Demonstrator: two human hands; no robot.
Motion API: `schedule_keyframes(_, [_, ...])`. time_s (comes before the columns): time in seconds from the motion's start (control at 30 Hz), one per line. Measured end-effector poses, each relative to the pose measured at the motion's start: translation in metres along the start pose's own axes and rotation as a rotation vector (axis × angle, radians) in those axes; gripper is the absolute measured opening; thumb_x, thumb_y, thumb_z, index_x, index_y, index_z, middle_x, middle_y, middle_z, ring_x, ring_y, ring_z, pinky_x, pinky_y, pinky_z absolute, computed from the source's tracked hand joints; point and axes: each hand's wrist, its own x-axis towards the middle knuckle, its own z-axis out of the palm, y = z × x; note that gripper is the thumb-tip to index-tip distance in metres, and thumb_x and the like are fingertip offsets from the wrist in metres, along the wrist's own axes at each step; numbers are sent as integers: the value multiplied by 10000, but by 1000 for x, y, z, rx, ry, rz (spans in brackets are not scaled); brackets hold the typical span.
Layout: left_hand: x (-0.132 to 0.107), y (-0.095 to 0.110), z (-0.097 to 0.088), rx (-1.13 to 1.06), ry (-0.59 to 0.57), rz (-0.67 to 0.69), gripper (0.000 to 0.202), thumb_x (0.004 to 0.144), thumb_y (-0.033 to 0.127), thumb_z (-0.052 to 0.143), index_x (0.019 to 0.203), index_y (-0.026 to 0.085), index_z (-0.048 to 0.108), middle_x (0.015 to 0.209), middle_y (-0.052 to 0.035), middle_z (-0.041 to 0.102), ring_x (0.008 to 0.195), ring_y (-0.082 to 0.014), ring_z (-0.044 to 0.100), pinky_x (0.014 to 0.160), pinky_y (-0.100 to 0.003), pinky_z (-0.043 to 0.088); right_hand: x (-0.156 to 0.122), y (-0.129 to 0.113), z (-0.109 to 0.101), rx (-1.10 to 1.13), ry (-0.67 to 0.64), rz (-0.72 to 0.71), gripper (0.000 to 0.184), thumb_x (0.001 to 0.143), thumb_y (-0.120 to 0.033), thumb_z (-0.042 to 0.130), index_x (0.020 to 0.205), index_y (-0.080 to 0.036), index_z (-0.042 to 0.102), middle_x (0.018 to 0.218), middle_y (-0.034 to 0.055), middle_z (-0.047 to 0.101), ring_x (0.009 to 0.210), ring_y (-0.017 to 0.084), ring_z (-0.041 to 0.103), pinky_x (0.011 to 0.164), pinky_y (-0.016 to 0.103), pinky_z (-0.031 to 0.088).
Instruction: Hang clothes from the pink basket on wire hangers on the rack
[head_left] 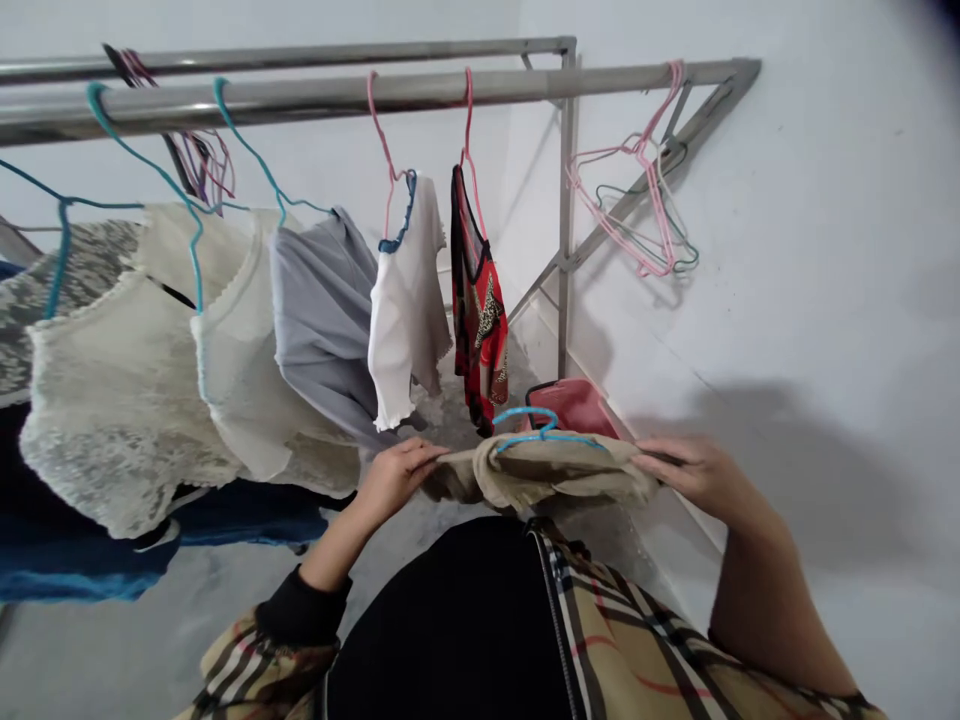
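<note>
A beige garment [540,475] is stretched between my two hands in front of my chest, with a blue wire hanger [529,425] poking out of its neck. My left hand [397,475] pinches the garment's left shoulder, fingers closed on the cloth. My right hand [694,468] grips the right shoulder, fingers closed over the fabric. Above hangs a steel clothes rail [337,95] carrying several tops on wire hangers: cream lace ones [127,400], a grey one [326,310], a white one [409,300] and a red patterned one [480,320].
Empty pink and green hangers [645,210] dangle at the rail's right end by the white wall [825,300]. A red plastic basin [574,405] sits on the floor by the rack's upright post [566,230]. Blue cloth [67,560] hangs low at left.
</note>
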Motion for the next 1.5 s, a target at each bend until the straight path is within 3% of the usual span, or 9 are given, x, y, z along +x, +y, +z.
schedule_keyframes(0.17, [7, 4, 8, -141, 59, -10, 257, 909, 230, 506, 1074, 221, 702, 963, -70, 721, 877, -154, 678, 782, -271, 547, -7, -1, -31, -21, 19, 84, 316, 785, -566, 617, 763, -289, 768, 709, 29, 743, 579, 205, 669, 533, 307, 525])
schedule_keyframes(0.3, [8, 4, 8, -85, 316, -78, 245, 920, 253, 499, 1044, 205, 704, 924, -76, 722, 874, -172, 674, 801, -306, 542, -13, 10, -54, -83, 57, 279, 318, 719, -626, 636, 734, -340, 775, 809, 70, 764, 714, 262, 712, 639, 369, 556])
schedule_keyframes(0.4, [4, 0, 9, -38, 448, -178, 249, 915, 266, 500, 1067, 208, 689, 931, -73, 710, 877, -183, 668, 821, -336, 540, -13, 15, -68, -263, 247, 484, 305, 660, -649, 644, 779, -399, 772, 875, 56, 766, 820, 315, 710, 688, 448, 538])
schedule_keyframes(0.53, [-5, -3, 16, -126, 353, -215, 251, 906, 281, 512, 1078, 213, 680, 917, -61, 710, 846, -172, 681, 777, -297, 552, 7, 5, -72, -453, 476, 641, 308, 688, -575, 647, 863, -356, 774, 932, 83, 762, 862, 339, 693, 667, 451, 496])
schedule_keyframes(0.83, [-14, 3, 36, -162, 217, -176, 288, 921, 326, 501, 1120, 218, 679, 885, -54, 713, 818, -160, 678, 750, -266, 538, 152, -25, -44, 387, 771, 25, 481, 787, -383, 624, 1190, -120, 634, 1096, 150, 702, 910, 196, 673, 880, 377, 519])
schedule_keyframes(0.97, [-22, 2, 40, -168, 214, -184, 294, 921, 337, 505, 1125, 218, 680, 907, -58, 718, 839, -158, 680, 763, -255, 535, 233, -31, -36, 376, 694, -212, 445, 827, -404, 602, 1206, -172, 613, 1245, 103, 646, 1154, 224, 605, 1061, 428, 433])
schedule_keyframes(1.1, [-32, 4, 41, -178, 199, -216, 300, 923, 354, 501, 1126, 230, 684, 928, -60, 726, 855, -160, 685, 752, -244, 540, 291, -35, -15, 268, 637, -189, 380, 851, -325, 545, 1170, -143, 643, 1250, 97, 649, 1207, 236, 572, 1114, 444, 383])
schedule_keyframes(1.3, [-48, 1, 44, -184, 166, -244, 304, 923, 364, 498, 1124, 235, 687, 971, -62, 737, 886, -167, 691, 794, -264, 543, 307, -22, 25, 193, 534, -54, 344, 837, -207, 467, 1086, -110, 684, 1163, 106, 695, 1157, 239, 610, 1094, 444, 406])
schedule_keyframes(1.5, [-48, -3, 49, -219, 88, -237, 300, 918, 348, 501, 1113, 229, 694, 978, -64, 738, 874, -167, 687, 798, -271, 536, 292, -17, 27, 163, 534, -81, 425, 858, -293, 513, 1246, -139, 589, 1274, 107, 626, 1202, 239, 574, 1098, 449, 400])
